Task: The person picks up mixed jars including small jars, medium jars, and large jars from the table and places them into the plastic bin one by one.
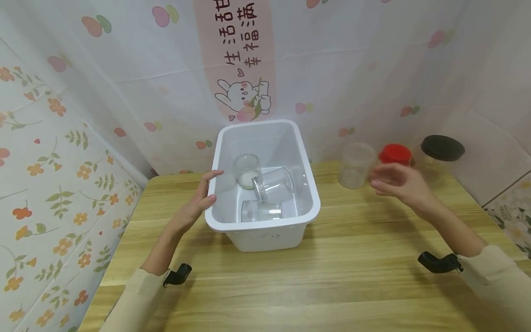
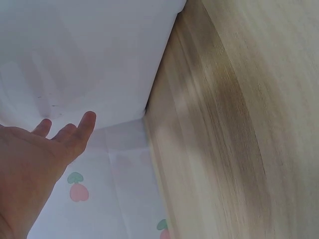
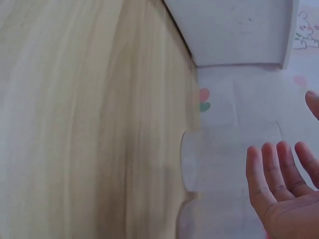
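Note:
A white plastic basin (image 1: pixel 259 226) stands on the table with three clear jars inside. One jar (image 1: pixel 247 166) is upright at the back; another jar (image 1: pixel 277 183) leans with its silvery rim low, and a third jar (image 1: pixel 262 211) lies at the front. My left hand (image 1: pixel 194 207) is at the basin's left rim, fingers extended. To the right, my right hand (image 1: pixel 404 185) hovers near a lidless-looking clear jar (image 1: pixel 354 168) and a red-lidded jar (image 1: pixel 395 153), its fingers loosely bent and holding nothing. The hand partly hides the red-lidded jar.
Beyond the right hand stands a jar with a black lid (image 1: pixel 442 147). A printed curtain (image 1: pixel 166 92) hangs directly behind the wooden table (image 1: pixel 265 286), and a flowered cloth (image 1: pixel 62 207) covers the left side.

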